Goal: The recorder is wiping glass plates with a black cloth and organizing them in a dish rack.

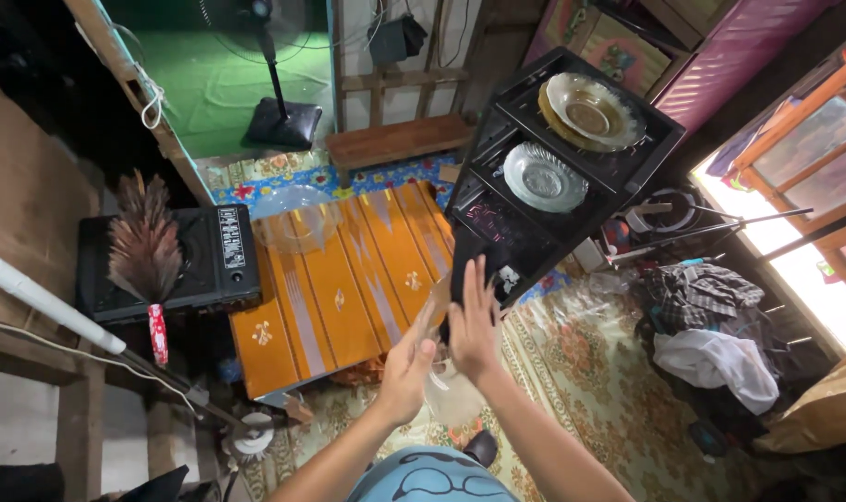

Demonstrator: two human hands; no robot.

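My left hand (406, 367) and my right hand (474, 321) are raised together over the floor, palms facing each other. Between them they hold a clear glass dish (453, 395) on edge, its lower part showing below the palms. The fingers of both hands point up and away, the right hand slightly higher. Just beyond the fingertips stands a black tiered rack (497, 232), with a clear glass plate (544, 177) on its middle shelf and a stack of amber plates (590, 112) on its top shelf.
A low table under an orange patterned cloth (349, 279) stands to the left, with a clear bowl (293, 218) at its far end. A black stove (209, 265) carries a feather duster (144, 251). Clothes (711, 353) lie on the floral carpet (609, 390) at right. A standing fan (276, 116) and a wooden bench (395, 139) are behind.
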